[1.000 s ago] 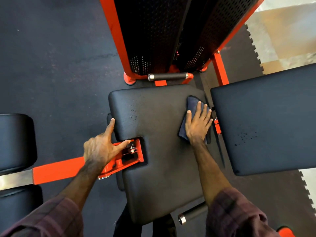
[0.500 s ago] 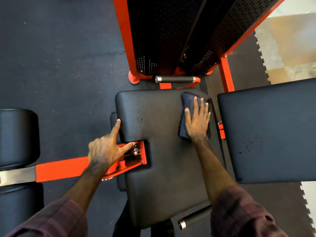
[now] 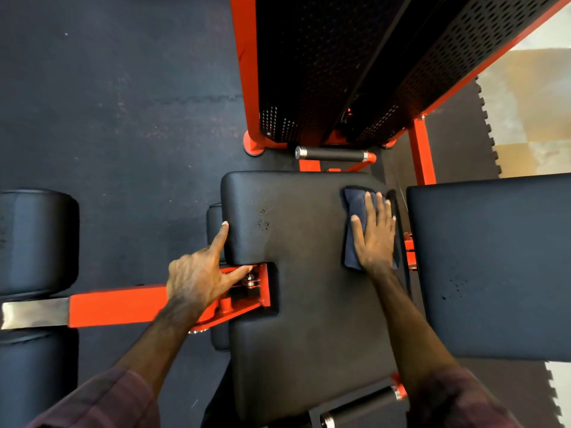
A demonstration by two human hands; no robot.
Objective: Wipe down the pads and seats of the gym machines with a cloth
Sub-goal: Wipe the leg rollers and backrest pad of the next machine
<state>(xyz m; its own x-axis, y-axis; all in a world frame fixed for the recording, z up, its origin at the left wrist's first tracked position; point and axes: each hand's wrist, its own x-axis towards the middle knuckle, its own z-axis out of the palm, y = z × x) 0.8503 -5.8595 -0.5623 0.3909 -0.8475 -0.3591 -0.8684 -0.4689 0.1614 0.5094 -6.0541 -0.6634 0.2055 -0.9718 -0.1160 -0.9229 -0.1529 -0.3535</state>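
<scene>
- The seat pad (image 3: 309, 273), black and roughly square with a notch cut into its left edge, is the landmark here.
- The cloth (image 3: 352, 223), dark blue and folded, lies flat on the seat pad near its far right corner.
- The right hand (image 3: 375, 239) presses palm-down on the cloth, fingers (image 3: 369, 208) straight and slightly spread, their tips reaching nearly to the cloth's far edge.
- The left hand (image 3: 200, 279) rests at the seat pad's left edge: index finger stretched along the pad's side, thumb out on the orange bracket (image 3: 247, 291) inside the notch (the other fingers are hidden beneath the hand).
- Right of the seat pad stands a second black pad (image 3: 494, 267), apart from it by a narrow gap.
- Beyond the seat pad's far edge rises the orange-framed weight stack housing (image 3: 355, 72).
- Well left of the seat pad sit black roller pads (image 3: 37, 242) on an orange arm (image 3: 117, 305).
</scene>
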